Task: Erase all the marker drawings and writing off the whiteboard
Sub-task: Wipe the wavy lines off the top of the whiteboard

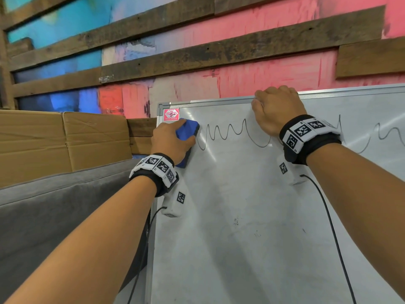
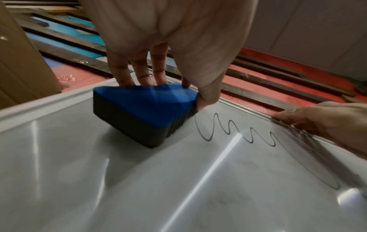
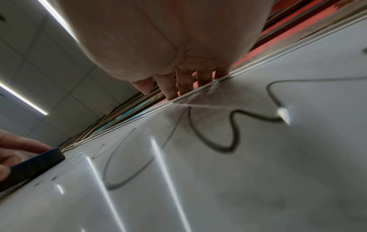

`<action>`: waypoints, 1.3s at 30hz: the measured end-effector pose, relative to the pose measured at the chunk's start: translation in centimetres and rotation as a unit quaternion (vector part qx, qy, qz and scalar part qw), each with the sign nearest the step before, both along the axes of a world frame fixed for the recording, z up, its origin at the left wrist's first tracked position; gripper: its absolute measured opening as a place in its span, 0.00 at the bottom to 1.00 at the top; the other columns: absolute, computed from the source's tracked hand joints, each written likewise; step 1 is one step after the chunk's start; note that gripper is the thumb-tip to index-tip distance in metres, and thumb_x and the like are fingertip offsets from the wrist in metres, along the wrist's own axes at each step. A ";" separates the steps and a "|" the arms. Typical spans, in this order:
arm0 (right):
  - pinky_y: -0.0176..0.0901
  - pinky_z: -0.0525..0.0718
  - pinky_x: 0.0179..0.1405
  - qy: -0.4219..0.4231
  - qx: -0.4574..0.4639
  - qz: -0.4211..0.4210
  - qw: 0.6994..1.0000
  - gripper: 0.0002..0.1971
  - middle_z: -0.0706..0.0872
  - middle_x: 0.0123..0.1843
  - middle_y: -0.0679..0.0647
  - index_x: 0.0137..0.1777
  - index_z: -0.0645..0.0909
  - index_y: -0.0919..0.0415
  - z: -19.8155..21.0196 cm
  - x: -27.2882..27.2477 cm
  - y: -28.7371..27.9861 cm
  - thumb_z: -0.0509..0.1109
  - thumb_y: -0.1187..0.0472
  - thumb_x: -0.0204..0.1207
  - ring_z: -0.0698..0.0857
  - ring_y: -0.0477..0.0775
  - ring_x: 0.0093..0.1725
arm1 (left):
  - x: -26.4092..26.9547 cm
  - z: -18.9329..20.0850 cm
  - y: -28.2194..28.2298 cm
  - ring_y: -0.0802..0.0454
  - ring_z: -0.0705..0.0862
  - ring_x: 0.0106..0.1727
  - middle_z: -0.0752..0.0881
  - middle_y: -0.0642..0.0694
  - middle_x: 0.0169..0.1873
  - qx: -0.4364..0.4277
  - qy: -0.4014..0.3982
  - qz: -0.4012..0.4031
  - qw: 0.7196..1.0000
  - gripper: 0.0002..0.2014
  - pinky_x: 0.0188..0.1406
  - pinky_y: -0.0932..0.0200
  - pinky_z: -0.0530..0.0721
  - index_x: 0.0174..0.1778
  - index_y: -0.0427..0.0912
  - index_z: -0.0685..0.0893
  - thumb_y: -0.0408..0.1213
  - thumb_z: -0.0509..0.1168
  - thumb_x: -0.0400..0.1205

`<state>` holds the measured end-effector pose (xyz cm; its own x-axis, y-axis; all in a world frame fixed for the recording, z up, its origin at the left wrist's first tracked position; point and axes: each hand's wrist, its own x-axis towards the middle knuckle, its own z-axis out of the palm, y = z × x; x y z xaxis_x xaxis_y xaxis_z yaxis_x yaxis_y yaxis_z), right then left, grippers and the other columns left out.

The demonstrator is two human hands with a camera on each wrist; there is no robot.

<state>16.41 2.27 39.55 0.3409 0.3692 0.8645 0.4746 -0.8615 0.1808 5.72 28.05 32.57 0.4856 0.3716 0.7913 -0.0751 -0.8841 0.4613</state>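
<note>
blue eraser [image 1: 187,132] flat on whiteboard [image 1: 252,216] (top-left corner), beside black squiggle [image 1: 223,133].

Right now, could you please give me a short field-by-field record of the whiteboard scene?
surface: aluminium-framed whiteboard, leaning against a painted plank wall
marks: black wavy marker line across the upper part, not yet erased
tool: blue-topped dark felt eraser, flat on the board at the line's left end
left hand: grips the eraser
right hand: fingers hooked over the board's top edge
beside board: brown cardboard boxes, grey cushion
</note>
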 end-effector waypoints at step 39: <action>0.61 0.66 0.68 0.004 0.012 0.007 1.000 0.27 0.85 0.59 0.61 0.65 0.79 0.60 -0.1 -0.6 -0.1 0.47 0.46 0.81 0.76 0.69 0.60 | -1.0 -0.3 3.3 0.40 0.82 0.57 0.83 0.41 0.58 0.023 0.030 0.034 0.999 0.30 0.57 0.46 0.84 0.73 0.53 0.79 0.45 0.78 0.74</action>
